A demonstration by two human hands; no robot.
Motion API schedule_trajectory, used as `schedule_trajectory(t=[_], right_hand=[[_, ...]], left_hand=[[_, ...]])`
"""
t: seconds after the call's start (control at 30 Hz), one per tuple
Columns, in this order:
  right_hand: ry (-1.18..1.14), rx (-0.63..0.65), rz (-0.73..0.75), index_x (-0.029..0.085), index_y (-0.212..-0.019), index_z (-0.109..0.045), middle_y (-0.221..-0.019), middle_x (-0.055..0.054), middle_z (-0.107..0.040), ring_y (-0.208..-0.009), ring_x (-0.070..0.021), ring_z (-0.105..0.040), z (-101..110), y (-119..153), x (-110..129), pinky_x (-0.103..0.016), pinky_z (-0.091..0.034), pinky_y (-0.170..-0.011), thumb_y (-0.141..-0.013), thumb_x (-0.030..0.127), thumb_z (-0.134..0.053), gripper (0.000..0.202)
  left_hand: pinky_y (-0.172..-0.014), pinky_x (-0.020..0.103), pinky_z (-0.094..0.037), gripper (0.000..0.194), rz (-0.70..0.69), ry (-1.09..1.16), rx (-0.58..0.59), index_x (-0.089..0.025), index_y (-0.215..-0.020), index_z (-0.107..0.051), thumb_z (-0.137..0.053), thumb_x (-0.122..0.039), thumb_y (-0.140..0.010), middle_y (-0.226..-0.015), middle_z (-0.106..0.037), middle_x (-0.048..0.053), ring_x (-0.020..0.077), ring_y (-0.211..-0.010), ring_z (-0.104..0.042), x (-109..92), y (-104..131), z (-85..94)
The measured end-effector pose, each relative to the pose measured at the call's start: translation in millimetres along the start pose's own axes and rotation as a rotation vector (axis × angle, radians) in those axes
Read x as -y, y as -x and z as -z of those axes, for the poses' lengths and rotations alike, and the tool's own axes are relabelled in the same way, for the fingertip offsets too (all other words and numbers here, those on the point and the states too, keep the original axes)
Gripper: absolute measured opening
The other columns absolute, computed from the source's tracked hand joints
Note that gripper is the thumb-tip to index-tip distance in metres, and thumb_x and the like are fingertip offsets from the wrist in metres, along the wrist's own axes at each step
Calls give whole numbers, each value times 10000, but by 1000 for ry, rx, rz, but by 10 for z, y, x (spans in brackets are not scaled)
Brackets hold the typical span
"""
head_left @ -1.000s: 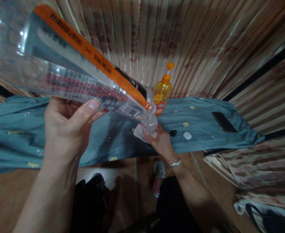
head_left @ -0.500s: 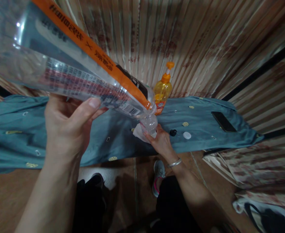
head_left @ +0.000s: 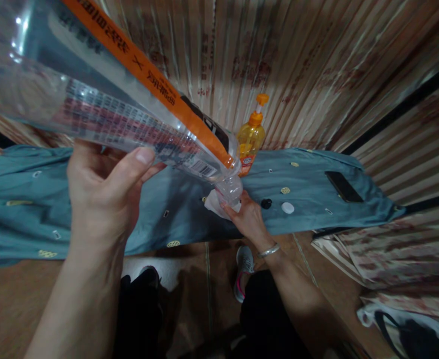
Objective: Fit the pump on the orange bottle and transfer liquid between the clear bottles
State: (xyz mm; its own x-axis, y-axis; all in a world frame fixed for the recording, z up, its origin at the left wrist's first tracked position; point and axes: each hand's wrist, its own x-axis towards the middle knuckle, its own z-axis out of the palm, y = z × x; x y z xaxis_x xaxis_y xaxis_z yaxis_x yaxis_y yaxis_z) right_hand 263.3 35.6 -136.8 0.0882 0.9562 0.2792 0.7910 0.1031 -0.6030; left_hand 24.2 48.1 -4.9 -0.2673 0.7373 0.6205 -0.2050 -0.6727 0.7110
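Note:
My left hand (head_left: 103,189) is wrapped under a large clear plastic bottle (head_left: 129,104) with an orange-edged label. The bottle slants down to the right, its neck end lowest. At that lower end my right hand (head_left: 247,214) is closed around a small whitish, translucent container (head_left: 216,203). The large bottle's neck meets the top of this container; fingers partly hide the joint, and I cannot tell whether liquid is flowing. Just right of my right hand lie a black cap (head_left: 266,203) and a white round cap (head_left: 288,208).
Behind the large bottle's lower end stands a yellow-orange pump bottle (head_left: 250,142). A dark phone (head_left: 343,187) lies at the right on the teal cloth (head_left: 305,179) covering the narrow table. Pleated curtains (head_left: 294,65) hang behind it, with a dark bar (head_left: 410,104) at the right.
The large bottle's raised end has shifted slightly up and left, with my left hand moving a little with it. My right hand stays almost where it was.

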Motion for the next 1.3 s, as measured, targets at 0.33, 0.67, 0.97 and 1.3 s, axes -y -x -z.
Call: schedule_trajectory(t=[0.33, 0.67, 0.97, 1.3], right_hand=[[-6, 6, -16, 135, -1250, -598, -1096, -173, -763, -1009, -328, -735, -9, -2, 9, -428, -565, -865, -860, 513, -679, 549], [8, 13, -4, 133, -1241, -597, -1060, -160, -764, -972, -312, -736, 1, 2, 17, -400, -560, -831, -859, 480, -681, 522], [1, 2, 4, 140, -1252, -594, -1064, -155, -763, -967, -309, -735, -21, 9, 2, -400, -561, -822, -860, 495, -677, 535], [0, -2, 10, 143, -1246, -592, -1064, -154, -764, -962, -301, -733, -32, 9, -8, -392, -558, -824, -864, 512, -663, 536]], left_hand=[[-611, 464, -666, 647, 7, -11, 29, -278, -1161, -683, -944, -339, -572, -954, -737, 28, 247, -812, -746, 4, -9, 10], [-694, 588, -648, 767, -31, -30, 67, -349, -1233, -632, -958, -382, -540, -896, -696, -14, 229, -803, -707, -5, -27, -30], [-602, 460, -649, 695, -63, 39, 8, -366, -1166, -677, -935, -303, -524, -881, -719, -5, 232, -768, -699, 53, -24, -78], [-623, 412, -663, 458, -17, 33, 9, -256, -849, -696, -980, -321, -495, -867, -712, 13, 217, -803, -718, -14, -31, -107]])
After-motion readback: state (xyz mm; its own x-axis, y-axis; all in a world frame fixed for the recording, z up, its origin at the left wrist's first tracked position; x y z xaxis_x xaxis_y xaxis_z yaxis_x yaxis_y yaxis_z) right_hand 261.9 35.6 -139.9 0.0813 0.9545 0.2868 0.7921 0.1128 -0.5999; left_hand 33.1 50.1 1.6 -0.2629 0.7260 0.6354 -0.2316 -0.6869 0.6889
